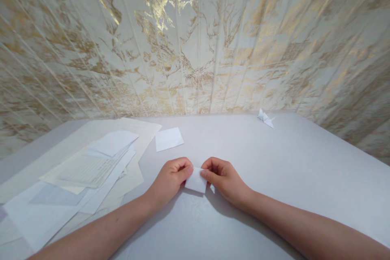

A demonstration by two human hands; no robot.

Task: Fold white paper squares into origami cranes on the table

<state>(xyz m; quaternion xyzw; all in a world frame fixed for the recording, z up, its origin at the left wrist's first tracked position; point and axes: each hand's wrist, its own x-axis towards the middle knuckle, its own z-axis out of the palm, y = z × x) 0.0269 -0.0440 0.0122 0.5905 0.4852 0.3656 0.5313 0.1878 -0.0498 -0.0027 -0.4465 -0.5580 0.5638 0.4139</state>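
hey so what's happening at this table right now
A person is holding a small folded piece of white paper between the left hand and the right hand, thumbs on top, just above the table. A flat white square lies beyond the left hand. A pile of loose papers spreads over the left side, and a small folded paper figure sits at the far right.

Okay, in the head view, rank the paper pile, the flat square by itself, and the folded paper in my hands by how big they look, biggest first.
1. Paper pile
2. Flat square
3. Folded paper
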